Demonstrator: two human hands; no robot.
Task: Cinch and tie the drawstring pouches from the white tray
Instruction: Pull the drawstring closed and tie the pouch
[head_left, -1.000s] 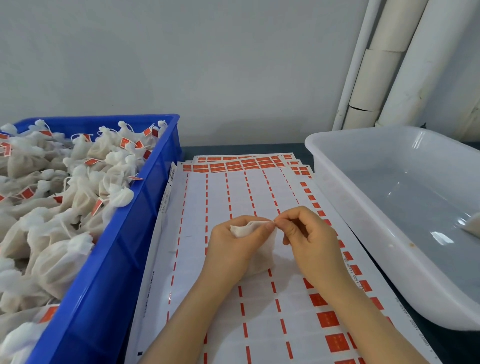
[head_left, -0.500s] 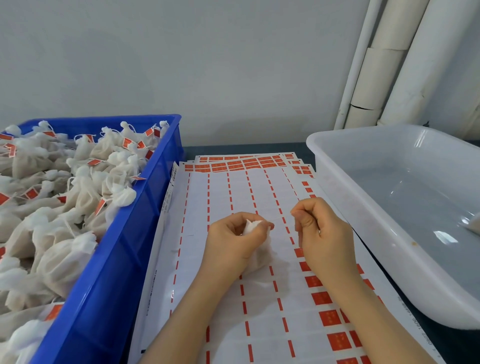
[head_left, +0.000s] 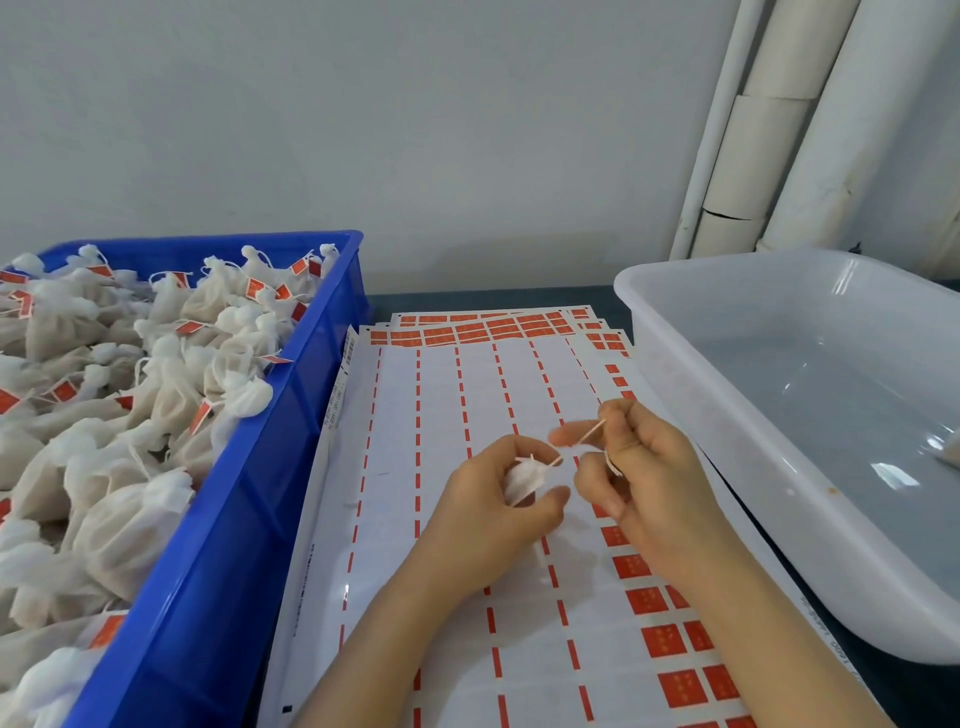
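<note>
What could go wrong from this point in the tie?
The left hand grips only the pouch neck, so it may slip as the right hand pulls the thin string taut. The string could also snap or slide from the right fingertips.

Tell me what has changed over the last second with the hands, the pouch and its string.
The right hand drew away from the pouch to the right and slightly up, pulling the drawstring taut; a second ago its fingers were pinching at the pouch mouth. The mouth, flat and open then, is now bunched closed. The left hand kept its grip on the pouch in about the same spot. The blue crate, white tray and label sheets stayed put.
</note>
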